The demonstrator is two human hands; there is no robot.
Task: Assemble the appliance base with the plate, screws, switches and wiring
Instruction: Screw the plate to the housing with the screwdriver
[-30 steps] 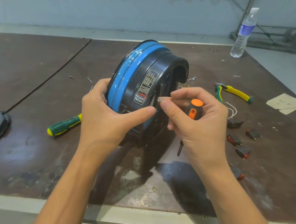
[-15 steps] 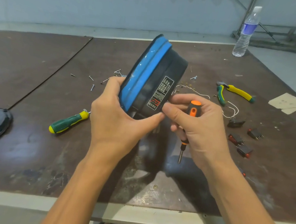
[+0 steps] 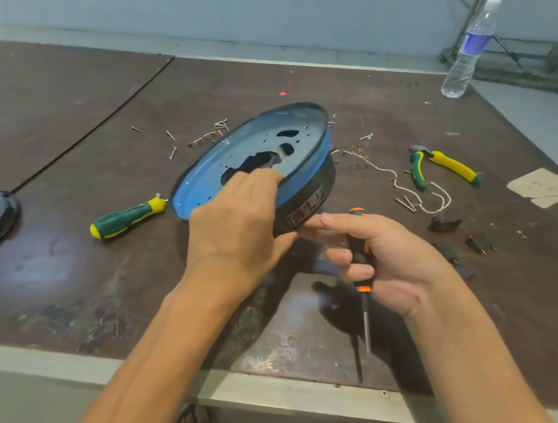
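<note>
Our left grip [image 3: 235, 220] clutches the tilted appliance base [image 3: 263, 147] by its rim at mid-bench [image 3: 57, 274], while our right grip [image 3: 393, 257] curls round the orange screwdriver [image 3: 363, 288], forefinger touching the base's side.

The appliance base [image 3: 327, 178] is black with a pale-printed label [image 3: 305, 208], its plate [image 3: 204, 189] blue with dark cut-outs; the held screwdriver [image 3: 363, 288] is black and orange; the lying screwdriver [image 3: 125, 217] green and yellow; the pliers [image 3: 447, 165] toward the right edge of the tabletop [image 3: 57, 274] yellow and green; wiring [image 3: 383, 169] white; switches [image 3: 480, 244] black with red; the tabletop dark brown, mottled.
</note>
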